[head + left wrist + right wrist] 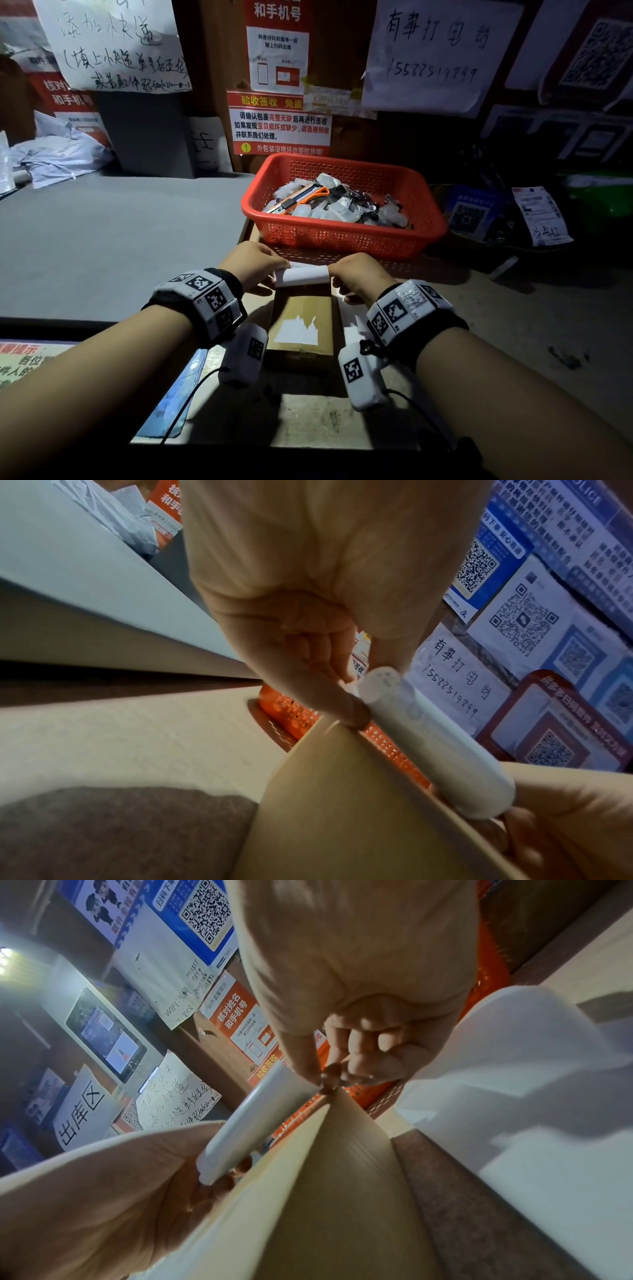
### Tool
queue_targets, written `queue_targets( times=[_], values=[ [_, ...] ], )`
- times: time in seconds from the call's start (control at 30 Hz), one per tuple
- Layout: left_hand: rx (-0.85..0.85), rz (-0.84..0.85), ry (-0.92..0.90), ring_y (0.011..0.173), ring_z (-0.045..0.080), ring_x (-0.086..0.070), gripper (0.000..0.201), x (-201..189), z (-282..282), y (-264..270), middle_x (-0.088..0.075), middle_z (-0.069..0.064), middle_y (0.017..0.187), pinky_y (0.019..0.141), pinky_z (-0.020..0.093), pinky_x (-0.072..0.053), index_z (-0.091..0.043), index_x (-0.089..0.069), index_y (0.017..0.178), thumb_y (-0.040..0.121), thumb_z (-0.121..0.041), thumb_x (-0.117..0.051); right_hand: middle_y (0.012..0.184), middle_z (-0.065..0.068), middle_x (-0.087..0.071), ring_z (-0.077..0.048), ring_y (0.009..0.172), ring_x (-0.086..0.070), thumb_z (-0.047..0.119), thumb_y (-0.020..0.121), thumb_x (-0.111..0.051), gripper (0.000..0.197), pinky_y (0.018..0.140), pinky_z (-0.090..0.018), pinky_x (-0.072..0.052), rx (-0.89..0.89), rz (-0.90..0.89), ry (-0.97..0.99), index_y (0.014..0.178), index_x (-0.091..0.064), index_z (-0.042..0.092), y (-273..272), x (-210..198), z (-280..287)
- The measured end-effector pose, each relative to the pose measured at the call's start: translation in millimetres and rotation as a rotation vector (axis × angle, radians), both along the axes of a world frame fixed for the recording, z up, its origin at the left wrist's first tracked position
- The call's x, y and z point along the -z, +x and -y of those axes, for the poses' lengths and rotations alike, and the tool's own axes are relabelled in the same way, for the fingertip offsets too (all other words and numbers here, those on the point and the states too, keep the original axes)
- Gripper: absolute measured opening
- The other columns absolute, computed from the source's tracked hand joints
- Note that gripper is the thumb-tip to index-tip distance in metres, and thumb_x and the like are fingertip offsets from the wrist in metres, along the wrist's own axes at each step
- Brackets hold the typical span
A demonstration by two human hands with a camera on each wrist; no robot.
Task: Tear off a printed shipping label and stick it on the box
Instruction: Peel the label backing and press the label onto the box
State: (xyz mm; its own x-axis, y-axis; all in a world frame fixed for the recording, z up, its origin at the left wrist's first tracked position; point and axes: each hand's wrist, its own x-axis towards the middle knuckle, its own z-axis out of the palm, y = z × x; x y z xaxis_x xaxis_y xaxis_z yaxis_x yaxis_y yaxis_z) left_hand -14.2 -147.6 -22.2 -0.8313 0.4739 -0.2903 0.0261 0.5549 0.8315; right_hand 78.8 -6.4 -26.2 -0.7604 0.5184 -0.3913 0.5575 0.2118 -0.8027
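I hold the shipping label (302, 275) curled into a loose white tube at the far end of the box (300, 310), its long axis running left to right between my two hands, crosswise to the box, whose own length runs away from me toward the red basket (346, 236). My left hand (253, 262) pinches the tube's left end between thumb and fingertips, the other fingers curled in; my right hand (359, 277) pinches the right end the same way, just at the box's far corner. The label's printed face is mostly rolled out of sight, with only a thin strip of marks showing along its upper edge in the head view. I cannot tell whether any of it already touches the cardboard. The box top shows a ragged white patch (297, 329). My wrists cover both long sides of the box, and a loose white sheet (534, 1085) lies beside it on my right, partly hidden under my right wrist.
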Motion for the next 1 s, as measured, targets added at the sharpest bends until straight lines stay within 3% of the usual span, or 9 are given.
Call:
queue_targets(
  times=[0.07,0.23,0.4,0.63,1.0],
  values=[
    [-0.004,-0.006,-0.012,0.062,0.017,-0.06,0.016,-1.1,-0.8,-1.2,-0.063,0.008,0.078,0.053,0.024,-0.052,-0.006,-0.068,0.088,0.083,-0.021,-0.064,0.064,-0.006,-0.053,-0.016,0.054,-0.047,0.011,0.087,-0.052,0.013,0.052,-0.022,-0.04,-0.002,0.009,0.005,0.08,-0.06,0.004,-3.1,0.2,-1.3],
    [0.026,-0.045,-0.072,0.06,0.015,-0.061,0.017,-7.0,0.8,-6.5,-0.063,0.003,0.067,0.052,0.024,-0.051,-0.015,-0.062,0.065,0.081,-0.02,-0.064,0.065,-0.005,-0.052,-0.015,0.053,-0.047,0.015,0.088,-0.056,0.013,0.053,-0.022,-0.039,-0.03,0.029,-0.002,0.077,-0.059,0.007,-6.0,-2.1,-3.6],
    [0.052,-0.047,-0.084,0.064,0.009,-0.06,0.016,-16.4,-0.4,-7.0,-0.064,-0.002,0.072,0.049,0.019,-0.047,-0.02,-0.064,0.067,0.082,-0.025,-0.064,0.064,-0.004,-0.052,-0.015,0.054,-0.046,0.013,0.085,-0.056,0.009,0.054,-0.022,-0.038,-0.035,0.027,-0.028,0.078,-0.059,0.008,-5.6,-2.9,-5.6],
    [0.08,-0.029,-0.135,0.062,0.01,-0.062,0.017,-14.6,-1.3,-5.7,-0.064,-0.001,0.071,0.047,0.018,-0.05,-0.016,-0.064,0.07,0.084,-0.024,-0.064,0.067,-0.004,-0.054,-0.015,0.057,-0.049,0.017,0.087,-0.054,0.013,0.056,-0.023,-0.04,-0.01,0.02,-0.027,0.087,-0.061,0.007,-5.0,-0.3,-7.3],
    [0.093,-0.001,-0.186,0.059,0.012,-0.057,0.016,-13.7,-4.0,-7.8,-0.062,0.002,0.071,0.048,0.018,-0.048,-0.013,-0.063,0.072,0.084,-0.023,-0.063,0.065,-0.007,-0.056,-0.018,0.056,-0.051,0.014,0.087,-0.051,0.025,0.054,-0.024,-0.043,-0.067,0.067,0.139,0.096,-0.066,-0.004,-12.0,1.5,-6.9]
  ],
)
